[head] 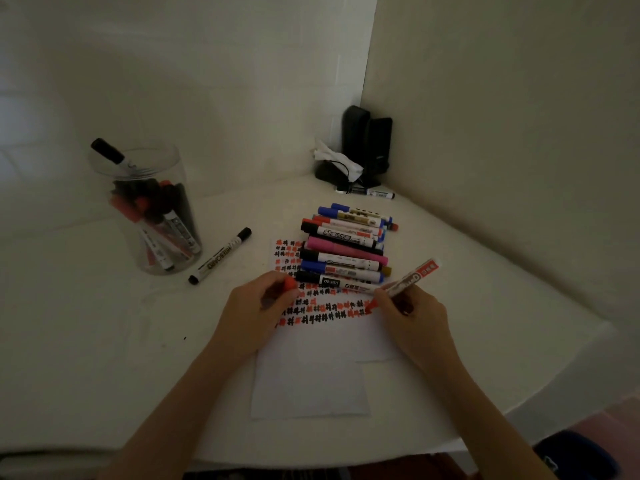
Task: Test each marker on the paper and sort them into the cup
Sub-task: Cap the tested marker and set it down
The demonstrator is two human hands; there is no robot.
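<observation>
The red marker (405, 283) lay slanted in the right hand (412, 313), fingers curled round its lower barrel, its red tip touching the paper (311, 375) just beside the fingertips at the end of a row of red and black test marks. The left hand (258, 303) was clenched on the red cap (290, 283), which showed between thumb and fingers, and rested on the sheet's left edge. Just beyond both sets of fingers a pile of markers (346, 247) lay across the far end of the paper. Farther left of the left hand, a black marker (220, 256) lay on the white table (86, 341), beside a clear cup (149, 213) holding sorted markers. The table sat in a dim corner of pale walls, where a black object (367, 147), a crumpled tissue (334, 159) and another marker (372, 192) lay.
</observation>
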